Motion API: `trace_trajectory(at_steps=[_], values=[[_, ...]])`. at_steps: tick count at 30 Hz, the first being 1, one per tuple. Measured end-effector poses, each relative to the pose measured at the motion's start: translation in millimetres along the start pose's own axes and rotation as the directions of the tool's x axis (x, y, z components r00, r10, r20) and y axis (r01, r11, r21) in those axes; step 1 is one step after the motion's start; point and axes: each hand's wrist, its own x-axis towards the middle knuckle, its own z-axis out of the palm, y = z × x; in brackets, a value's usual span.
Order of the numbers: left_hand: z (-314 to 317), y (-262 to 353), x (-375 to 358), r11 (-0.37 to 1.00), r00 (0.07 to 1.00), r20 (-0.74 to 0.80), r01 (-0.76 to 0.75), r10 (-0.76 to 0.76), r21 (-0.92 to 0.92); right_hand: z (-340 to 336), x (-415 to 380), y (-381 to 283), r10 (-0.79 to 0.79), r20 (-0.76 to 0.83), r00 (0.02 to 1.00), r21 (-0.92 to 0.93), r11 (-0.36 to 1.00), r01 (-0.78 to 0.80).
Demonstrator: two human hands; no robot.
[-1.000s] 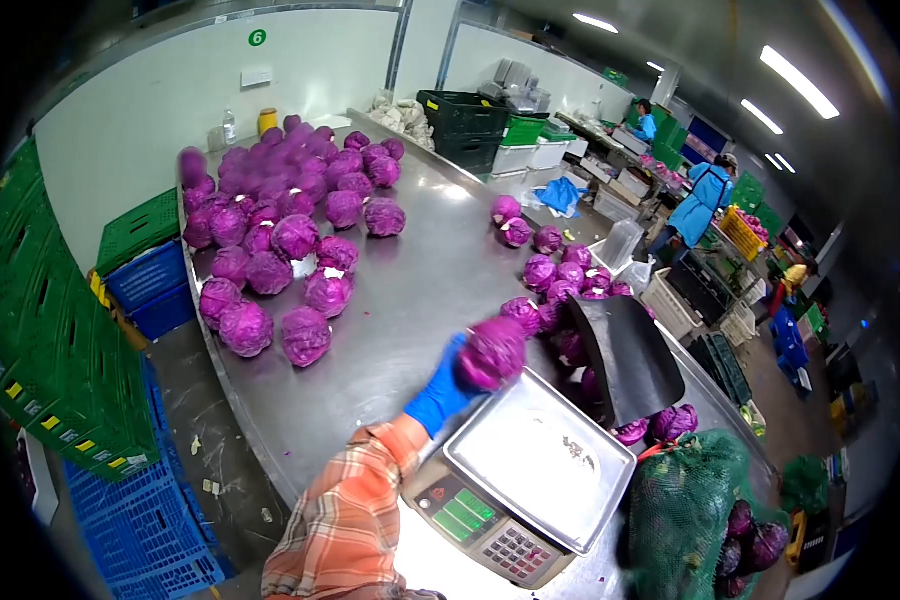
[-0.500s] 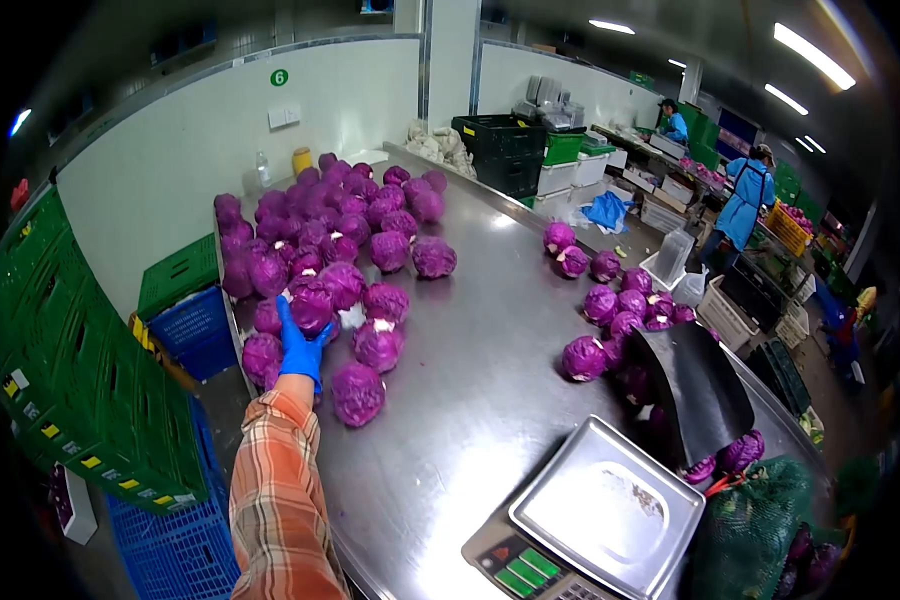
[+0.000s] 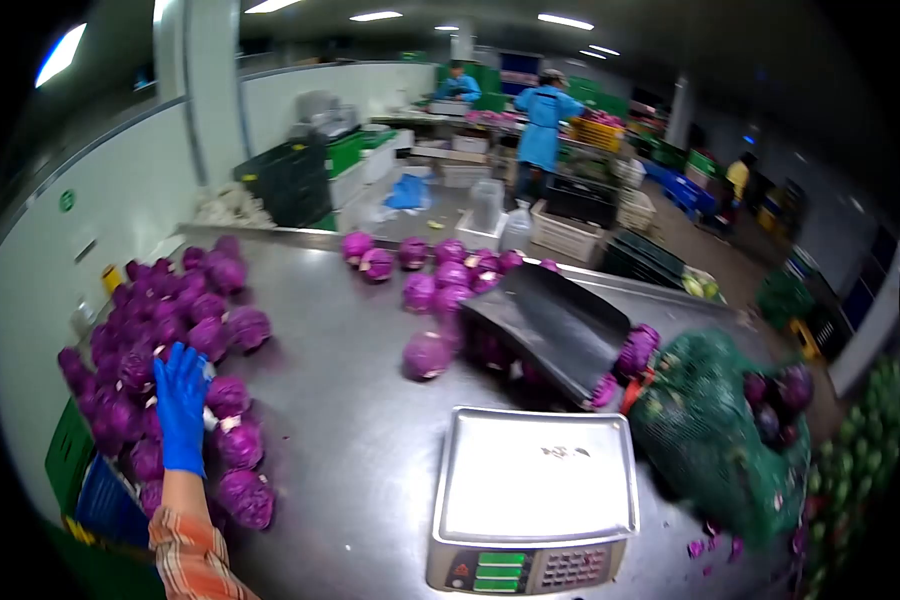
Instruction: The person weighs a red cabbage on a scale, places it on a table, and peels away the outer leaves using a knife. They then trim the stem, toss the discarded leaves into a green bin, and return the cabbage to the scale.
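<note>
Left hand, blue-gloved, is at the cabbage pile. Fingers extended with slight gaps, back of glove facing up; no cabbage visibly gripped, palm contact hidden. Right hand out of frame, state can't be told.

Purple cabbages, two loose groups on the metal table. Bigger pile is around the hand, mostly beyond it and to its left; a few sit just right of it, incl. a near cabbage to its lower right. Smaller group is well right of the hand and farther off, running under or beside a curved black chute-like piece. One pale-looking cabbage, somewhat blurred, sits at that group's near left.

Progress, my read: partway. Some cabbages stand apart in the smaller group, many left loose around the hand. Green mesh bag, far right of the hand, looks bulky; darker cabbages show at its right side, inside or behind, can't tell. Scale is right of and nearer than the hand, dark specks on its pan; readout too small to read. Purple leaf scraps below the bag.

Co-worker in blue stands well beyond the table.
</note>
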Motion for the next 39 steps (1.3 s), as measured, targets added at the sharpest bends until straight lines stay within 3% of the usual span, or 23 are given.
trace_trajectory(at_steps=[3, 4, 6, 7, 8, 9, 10, 11, 12, 13, 15, 17, 19, 20, 23, 27, 29, 31, 32, 35, 37, 38, 39], values=[[116.0, -35.7, -50.7, 0.939, 0.949, 0.172, 0.212, -0.264, 0.270, -20.0, -15.6, 37.9, 0.003, -0.003, 1.000, 0.052, 0.999, -0.003], [148.1, -47.7, -72.7, 0.940, 0.915, 0.260, 0.251, -0.309, 0.233, -27.8, -18.1, 51.4, 0.001, 0.006, 1.000, 0.070, 0.998, -0.002], [208.6, -69.2, -113.1, 0.856, 0.787, 0.373, 0.357, -0.492, 0.375, -46.1, -23.0, 76.3, -0.015, 0.035, 0.999, 0.098, 0.995, 0.012], [243.3, -76.1, -150.2, 0.856, 0.738, 0.458, 0.326, -0.496, 0.402, -54.3, -21.6, 85.2, -0.034, 0.051, 0.998, 0.092, 0.995, 0.029], [265.5, -91.3, -179.1, 0.778, 0.604, 0.507, 0.361, -0.615, 0.514, -73.6, -19.4, 87.5, -0.166, 0.074, 0.983, -0.338, 0.924, 0.182], [278.2, -100.7, -218.3, 0.806, 0.459, 0.665, 0.390, -0.589, 0.445, -70.8, -35.8, 81.0, -0.100, 0.043, 0.994, -0.065, 0.993, 0.103], [294.6, -111.3, -258.6, 0.805, 0.340, 0.740, 0.376, -0.580, 0.458, -72.4, -45.7, 79.6, -0.146, 0.015, 0.989, -0.050, 0.988, 0.147], [310.1, -120.9, -288.6, 0.843, 0.166, 0.827, 0.147, -0.537, 0.518, -76.3, -54.5, 76.7, -0.192, -0.015, 0.981, -0.041, 0.981, 0.191], [327.0, -126.2, -318.2, 0.815, 0.034, 0.815, 0.070, -0.579, 0.576, -79.1, -70.7, 63.9, -0.161, -0.059, 0.985, -0.155, 0.976, 0.151], [340.5, -131.1, -346.8, 0.787, -0.091, 0.783, -0.017, -0.616, 0.617, -86.3, -76.6, 70.2, -0.173, -0.073, 0.982, -0.149, 0.976, 0.161], [342.0, -157.8, -405.1, 0.857, -0.156, 0.843, -0.097, -0.515, 0.506, -104.0, -87.1, 83.0, -0.195, -0.101, 0.975, -0.143, 0.973, 0.180], [345.6, -177.9, -455.1, 0.852, -0.030, 0.894, -0.319, -0.447, 0.415, -124.9, -93.0, 101.3, -0.227, -0.140, 0.964, -0.086, 0.972, 0.217], [352.3, -197.2, -498.2, 0.702, 0.081, 0.891, -0.586, -0.446, 0.405, -148.3, -92.3, 122.2, -0.188, -0.197, 0.962, -0.014, 0.982, 0.189], [360.2, -232.3, -513.9, 0.618, 0.035, 0.838, -0.660, -0.544, 0.428, -149.8, -110.4, 110.2, -0.218, -0.207, 0.954, 0.043, 0.972, 0.231], [387.4, -271.5, -549.8, 0.523, 0.140, 0.856, -0.739, -0.498, 0.425, -194.5, -116.2, 135.2, -0.248, -0.170, 0.954, 0.138, 0.952, 0.272], [444.6, -303.5, -597.2, 0.289, 0.192, 0.799, -0.863, -0.570, 0.414, -270.9, -138.3, 171.4, -0.303, -0.172, 0.937, 0.192, 0.923, 0.334], [475.8, -324.3, -616.3, 0.415, 0.085, 0.863, -0.850, -0.498, 0.324, -315.1, -144.8, 201.8, -0.357, -0.210, 0.910, 0.260, 0.877, 0.404], [520.4, -330.3, -639.0, 0.480, -0.110, 0.856, -0.860, -0.506, 0.173, -363.6, -156.6, 229.3, -0.367, -0.267, 0.891, 0.281, 0.855, 0.436], [554.2, -318.8, -653.1, 0.424, -0.068, 0.814, -0.877, -0.578, 0.228, -383.0, -172.2, 235.9, -0.322, -0.334, 0.886, 0.304, 0.853, 0.425], [578.4, -333.8, -682.5, 0.329, 0.059, 0.800, -0.891, -0.597, 0.311, -440.0, -205.4, 248.6, -0.245, -0.513, 0.822, 0.348, 0.816, 0.461], [580.0, -343.1, -681.3, 0.451, -0.004, 0.835, -0.843, -0.550, 0.293, -473.5, -218.7, 265.2, -0.212, -0.601, 0.770, 0.389, 0.765, 0.514], [586.3, -345.4, -678.8, 0.538, -0.166, 0.835, -0.825, -0.524, 0.173, -487.9, -219.8, 271.8, -0.195, -0.647, 0.737, 0.382, 0.754, 0.534], [599.2, -353.1, -688.1, 0.578, -0.260, 0.787, -0.803, -0.560, 0.146, -498.2, -220.7, 273.8, -0.167, -0.669, 0.725, 0.407, 0.734, 0.544]])
